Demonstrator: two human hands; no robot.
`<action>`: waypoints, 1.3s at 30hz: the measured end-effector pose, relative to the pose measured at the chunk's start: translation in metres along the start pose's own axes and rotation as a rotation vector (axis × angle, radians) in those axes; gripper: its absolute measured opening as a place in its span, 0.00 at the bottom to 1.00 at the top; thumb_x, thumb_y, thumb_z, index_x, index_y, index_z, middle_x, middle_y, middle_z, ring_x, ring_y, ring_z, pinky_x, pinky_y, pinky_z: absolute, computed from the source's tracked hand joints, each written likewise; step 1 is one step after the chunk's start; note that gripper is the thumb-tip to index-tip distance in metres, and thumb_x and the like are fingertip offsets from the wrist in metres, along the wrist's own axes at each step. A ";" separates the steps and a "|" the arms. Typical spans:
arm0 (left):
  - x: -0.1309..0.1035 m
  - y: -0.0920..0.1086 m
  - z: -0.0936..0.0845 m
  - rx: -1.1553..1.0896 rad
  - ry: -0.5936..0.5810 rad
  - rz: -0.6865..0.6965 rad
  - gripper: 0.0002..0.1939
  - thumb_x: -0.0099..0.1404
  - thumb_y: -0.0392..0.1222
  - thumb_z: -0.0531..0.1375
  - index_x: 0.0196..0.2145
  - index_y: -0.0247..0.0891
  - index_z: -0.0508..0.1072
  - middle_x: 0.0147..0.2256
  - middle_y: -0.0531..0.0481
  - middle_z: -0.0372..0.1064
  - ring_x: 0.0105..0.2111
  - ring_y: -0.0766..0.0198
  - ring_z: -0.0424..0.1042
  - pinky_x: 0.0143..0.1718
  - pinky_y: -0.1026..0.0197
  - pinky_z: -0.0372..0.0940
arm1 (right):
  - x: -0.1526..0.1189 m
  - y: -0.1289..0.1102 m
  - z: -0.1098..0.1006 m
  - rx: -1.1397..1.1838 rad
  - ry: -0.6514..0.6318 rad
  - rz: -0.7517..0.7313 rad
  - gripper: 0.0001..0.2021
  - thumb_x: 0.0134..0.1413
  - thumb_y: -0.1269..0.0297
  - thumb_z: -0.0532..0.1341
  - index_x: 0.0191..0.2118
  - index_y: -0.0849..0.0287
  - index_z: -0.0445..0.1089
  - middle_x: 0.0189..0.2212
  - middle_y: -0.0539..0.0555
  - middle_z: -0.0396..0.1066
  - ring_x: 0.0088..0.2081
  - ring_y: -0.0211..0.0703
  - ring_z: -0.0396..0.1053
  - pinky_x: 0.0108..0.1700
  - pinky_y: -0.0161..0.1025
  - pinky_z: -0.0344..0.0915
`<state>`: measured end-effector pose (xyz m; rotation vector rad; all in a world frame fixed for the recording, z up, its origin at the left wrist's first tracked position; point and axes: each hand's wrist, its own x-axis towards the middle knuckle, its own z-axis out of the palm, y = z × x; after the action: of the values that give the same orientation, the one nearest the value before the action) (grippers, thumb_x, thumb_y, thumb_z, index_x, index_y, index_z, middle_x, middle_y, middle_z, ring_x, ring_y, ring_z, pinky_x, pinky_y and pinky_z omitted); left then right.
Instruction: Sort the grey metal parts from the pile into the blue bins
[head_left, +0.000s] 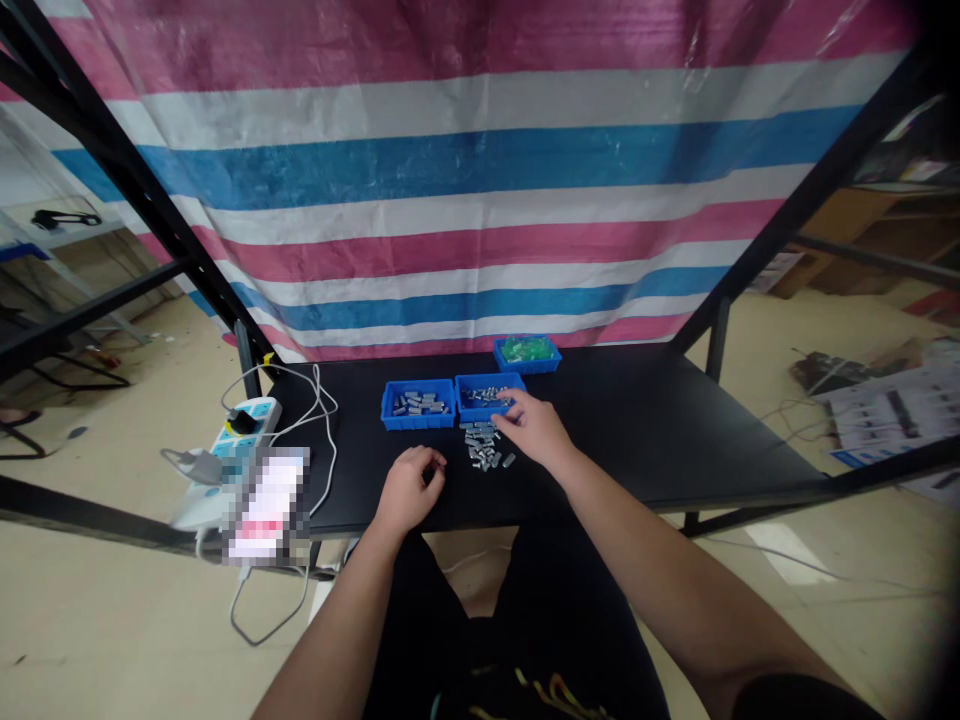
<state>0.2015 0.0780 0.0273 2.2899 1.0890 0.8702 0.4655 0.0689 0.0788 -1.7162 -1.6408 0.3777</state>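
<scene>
Legs (600,630) nearest — right hand (537,425) by tray (474,415) — grip unclear.

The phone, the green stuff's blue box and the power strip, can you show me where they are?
Phone (268,505): head view, middle of its blurred-out screen.
Blue box (527,366): head view, its front wall.
Power strip (260,408): head view, its far end.

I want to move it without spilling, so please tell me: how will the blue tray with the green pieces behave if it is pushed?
The blue tray looks stiff, so it would probably keep its shape. Being low and wide, it seems more likely to slide on the flat black table than tip. The green pieces lie loose and heaped near the rim, so a sudden push might spill some.
</scene>
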 end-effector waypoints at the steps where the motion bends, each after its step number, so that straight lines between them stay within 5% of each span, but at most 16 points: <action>1: 0.000 0.000 0.000 -0.001 0.002 0.001 0.07 0.64 0.32 0.58 0.37 0.41 0.73 0.33 0.50 0.70 0.37 0.58 0.69 0.41 0.58 0.63 | -0.003 -0.003 0.001 -0.032 -0.055 -0.023 0.14 0.56 0.60 0.65 0.48 0.53 0.74 0.30 0.49 0.77 0.31 0.40 0.73 0.36 0.35 0.65; 5: 0.000 0.002 -0.001 -0.003 -0.001 0.007 0.07 0.64 0.32 0.57 0.37 0.41 0.73 0.33 0.50 0.70 0.37 0.58 0.69 0.42 0.57 0.63 | -0.020 -0.019 0.009 -0.186 -0.260 -0.190 0.03 0.54 0.64 0.65 0.35 0.54 0.76 0.36 0.50 0.75 0.36 0.40 0.72 0.39 0.35 0.63; 12: 0.000 0.002 -0.001 0.002 -0.003 0.008 0.07 0.65 0.32 0.57 0.37 0.41 0.73 0.33 0.50 0.71 0.37 0.58 0.69 0.41 0.57 0.63 | -0.035 -0.025 0.030 -0.446 -0.358 -0.249 0.05 0.55 0.66 0.64 0.36 0.54 0.78 0.39 0.55 0.73 0.45 0.48 0.71 0.43 0.38 0.63; 18: 0.001 0.003 -0.002 0.003 -0.005 0.007 0.07 0.64 0.32 0.57 0.37 0.41 0.73 0.33 0.49 0.70 0.37 0.58 0.69 0.41 0.57 0.63 | -0.022 -0.029 0.021 -0.288 -0.465 -0.257 0.03 0.53 0.68 0.65 0.33 0.54 0.77 0.34 0.51 0.77 0.37 0.43 0.73 0.36 0.35 0.62; 25: -0.001 0.003 -0.002 -0.002 -0.001 0.011 0.07 0.64 0.32 0.57 0.37 0.40 0.73 0.33 0.49 0.70 0.37 0.58 0.70 0.42 0.56 0.64 | 0.013 -0.023 0.011 -0.090 -0.037 0.026 0.14 0.56 0.63 0.66 0.49 0.55 0.74 0.35 0.52 0.80 0.37 0.43 0.75 0.41 0.37 0.66; 28: -0.001 0.003 -0.002 -0.002 0.010 0.012 0.07 0.64 0.32 0.57 0.37 0.41 0.73 0.33 0.49 0.70 0.37 0.58 0.70 0.41 0.56 0.64 | 0.007 -0.023 0.013 -0.170 -0.104 0.002 0.18 0.55 0.64 0.66 0.52 0.53 0.73 0.31 0.49 0.78 0.36 0.43 0.75 0.39 0.36 0.64; 33: 0.000 0.003 -0.003 0.003 0.012 0.017 0.07 0.64 0.32 0.57 0.37 0.40 0.73 0.33 0.49 0.71 0.38 0.58 0.71 0.42 0.57 0.65 | -0.014 -0.029 0.028 -0.288 -0.286 -0.188 0.08 0.56 0.66 0.65 0.42 0.53 0.77 0.36 0.51 0.77 0.37 0.42 0.73 0.39 0.36 0.62; 39: -0.001 0.003 -0.002 -0.003 0.009 0.011 0.07 0.65 0.33 0.57 0.37 0.40 0.73 0.33 0.49 0.70 0.37 0.58 0.70 0.41 0.57 0.64 | -0.021 -0.036 0.050 -0.485 -0.277 -0.270 0.07 0.58 0.67 0.64 0.38 0.55 0.80 0.39 0.56 0.76 0.45 0.49 0.70 0.49 0.43 0.60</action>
<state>0.2007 0.0757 0.0303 2.2937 1.0800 0.8863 0.4032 0.0612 0.0629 -1.8017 -2.2798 0.0898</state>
